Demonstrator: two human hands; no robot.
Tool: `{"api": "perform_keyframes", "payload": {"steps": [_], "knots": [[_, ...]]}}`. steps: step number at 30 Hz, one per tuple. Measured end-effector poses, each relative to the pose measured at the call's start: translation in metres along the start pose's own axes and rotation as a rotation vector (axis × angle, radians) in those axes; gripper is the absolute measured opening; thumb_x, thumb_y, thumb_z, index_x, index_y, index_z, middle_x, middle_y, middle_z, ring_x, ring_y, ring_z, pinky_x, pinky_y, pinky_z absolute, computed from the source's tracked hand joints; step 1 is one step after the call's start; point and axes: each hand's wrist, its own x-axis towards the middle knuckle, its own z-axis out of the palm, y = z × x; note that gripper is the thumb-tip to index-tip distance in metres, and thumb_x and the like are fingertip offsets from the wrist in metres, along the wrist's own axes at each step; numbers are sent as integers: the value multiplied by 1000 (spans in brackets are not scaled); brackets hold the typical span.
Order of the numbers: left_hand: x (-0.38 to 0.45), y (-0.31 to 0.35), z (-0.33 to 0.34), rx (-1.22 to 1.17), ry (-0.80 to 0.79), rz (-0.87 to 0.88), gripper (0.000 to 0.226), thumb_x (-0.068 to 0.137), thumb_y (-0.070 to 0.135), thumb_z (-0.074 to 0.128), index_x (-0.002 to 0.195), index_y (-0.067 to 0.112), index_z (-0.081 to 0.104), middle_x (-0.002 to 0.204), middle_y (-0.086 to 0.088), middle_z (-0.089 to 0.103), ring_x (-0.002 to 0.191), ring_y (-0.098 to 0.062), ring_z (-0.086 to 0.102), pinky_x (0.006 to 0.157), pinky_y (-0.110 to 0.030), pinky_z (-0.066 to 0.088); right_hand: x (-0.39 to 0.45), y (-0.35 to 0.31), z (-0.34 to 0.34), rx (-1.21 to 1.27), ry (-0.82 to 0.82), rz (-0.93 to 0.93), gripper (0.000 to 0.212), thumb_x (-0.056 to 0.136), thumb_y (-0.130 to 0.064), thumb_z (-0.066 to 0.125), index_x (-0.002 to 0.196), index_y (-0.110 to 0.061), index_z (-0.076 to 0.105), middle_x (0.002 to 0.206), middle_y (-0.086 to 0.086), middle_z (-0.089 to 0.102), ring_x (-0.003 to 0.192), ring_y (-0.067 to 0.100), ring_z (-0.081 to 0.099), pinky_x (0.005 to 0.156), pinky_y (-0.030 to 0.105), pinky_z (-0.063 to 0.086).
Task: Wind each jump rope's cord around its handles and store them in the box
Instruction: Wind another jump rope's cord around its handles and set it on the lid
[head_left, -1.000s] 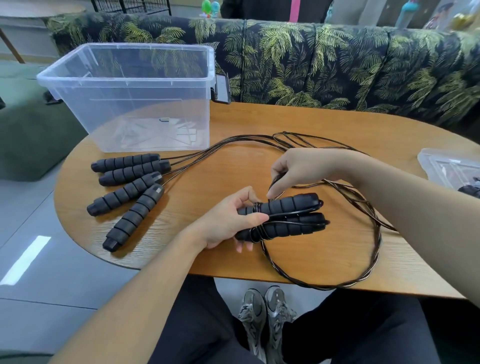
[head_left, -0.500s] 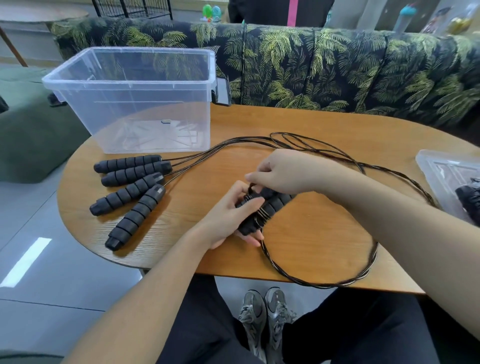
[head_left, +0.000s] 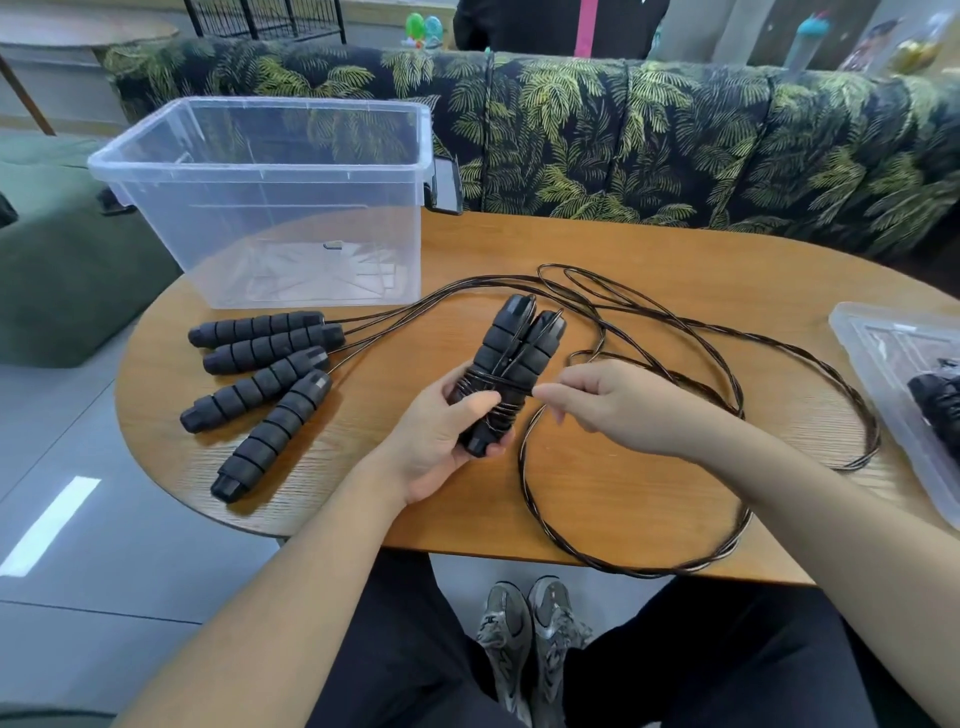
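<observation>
- My left hand (head_left: 441, 441) is wrapped around the lower end of the handle pair (head_left: 506, 369), squeezing both foam grips side by side so they act as one spool, with the thumb on the first turns to stop them slipping.
- My right hand (head_left: 597, 402) is pinched narrow on the cord (head_left: 631, 569) just beside the handles, close to the wraps, so each turn can be laid on tight.
- The slack runs in a wide loop over the bench (head_left: 597, 493) and past its near edge, free to feed without snagging, I judge.
- Four more handles (head_left: 260, 374) lie fanned on the left, just in front of the clear box (head_left: 270, 192), their cords trailing away toward the right — two ropes not yet wound.
- The box looks empty, so I reckon the storing has hardly started.
</observation>
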Motion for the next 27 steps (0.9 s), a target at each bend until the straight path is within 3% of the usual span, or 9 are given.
{"api": "perform_keyframes", "payload": {"steps": [3, 5, 7, 11, 15, 17, 19, 23, 27], "knots": [[-1, -1, -2, 2, -37, 22, 32, 92, 13, 68, 121, 8, 56, 95, -14, 64, 74, -24, 62, 59, -29, 50, -1, 7, 8, 12, -25, -19, 45, 98, -58, 43, 74, -23, 60, 61, 0, 49, 52, 7, 43, 58, 29, 44], [-1, -1, -2, 6, -61, 47, 50, 88, 35, 75, 123, 5, 53, 94, -14, 62, 73, -24, 61, 57, -28, 49, -2, 10, 15, 26, -86, -72, 41, 100, -56, 41, 76, -28, 59, 65, -2, 51, 57, 8, 46, 62, 28, 45], [-1, 0, 1, 14, -42, 47, 69, 90, 51, 64, 130, -2, 48, 90, -12, 61, 70, -22, 59, 55, -27, 47, -3, 14, 17, 50, -103, -91, 33, 104, -47, 40, 83, -31, 60, 69, -6, 53, 60, 4, 46, 63, 22, 43], [1, 2, 0, -24, 33, 61, 55, 102, 42, 46, 133, -3, 47, 85, -10, 58, 62, -21, 54, 49, -27, 42, -2, 33, 9, 69, -183, -21, 27, 106, -40, 40, 95, -32, 64, 70, -22, 57, 67, -4, 54, 70, 20, 40], [2, 3, -2, -41, 20, 42, 65, 98, 40, 51, 140, -6, 35, 87, -10, 61, 60, -23, 55, 46, -27, 43, 2, 44, 1, 78, -95, 60, 37, 95, -60, 47, 70, -38, 62, 63, -13, 54, 62, 5, 51, 70, 29, 46], [1, 4, -1, -26, -12, 32, 65, 97, 40, 52, 139, -6, 34, 88, -11, 62, 61, -23, 57, 47, -27, 44, 7, 42, -4, 89, -62, 105, 40, 89, -66, 51, 54, -48, 61, 56, -11, 49, 58, 8, 47, 64, 30, 44], [1, 4, -2, -18, -35, 25, 66, 97, 40, 52, 139, -7, 33, 90, -12, 65, 64, -26, 61, 48, -28, 46, 13, 40, -7, 90, -46, 162, 45, 85, -68, 57, 47, -44, 59, 53, -10, 43, 56, 11, 43, 59, 30, 39], [0, 4, -5, -20, -69, 9, 62, 98, 36, 51, 138, -9, 35, 103, -17, 69, 75, -33, 68, 55, -32, 56, 25, 36, -13, 66, -44, 231, 48, 84, -65, 65, 61, -23, 56, 61, -3, 47, 59, 13, 44, 60, 29, 37], [1, 4, -7, -47, -107, -15, 30, 99, 30, 53, 115, 4, 50, 105, -21, 68, 74, -36, 67, 51, -31, 53, 36, 29, -22, 95, -106, 293, 24, 92, -43, 65, 82, -21, 65, 69, 0, 51, 64, 15, 45, 57, 26, 38]]}}
